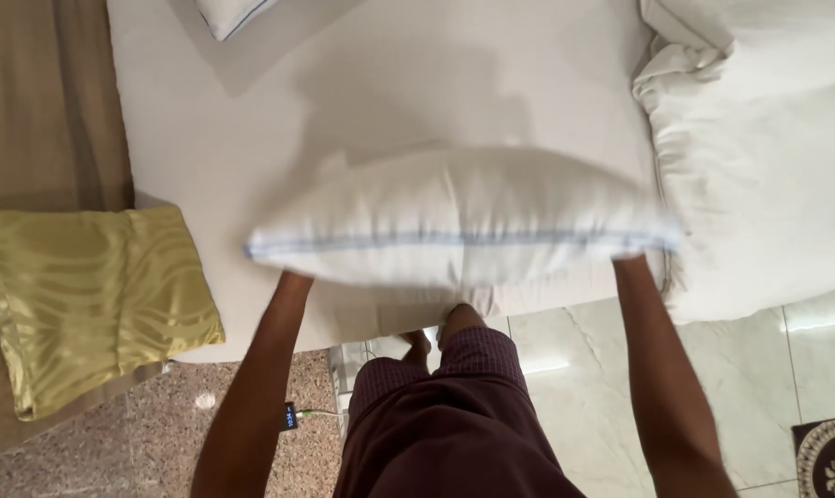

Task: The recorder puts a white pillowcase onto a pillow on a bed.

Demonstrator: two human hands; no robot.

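Observation:
I hold a white pillow (464,221) with a thin blue piped seam level in front of me, above the edge of a bed with a white sheet (251,120). My left hand (293,281) grips the pillow's left end from underneath, and my right hand (632,263) grips its right end. Both hands are mostly hidden behind the pillow; only the wrists and forearms show. The pillow looks slightly blurred.
A shiny yellow-green cushion (85,295) lies at the left on a brown surface. A bunched white duvet (759,157) sits at the right of the bed. Another white pillow's corner (228,14) shows at the top. Below are my maroon shorts, a granite strip and pale marble floor (759,387).

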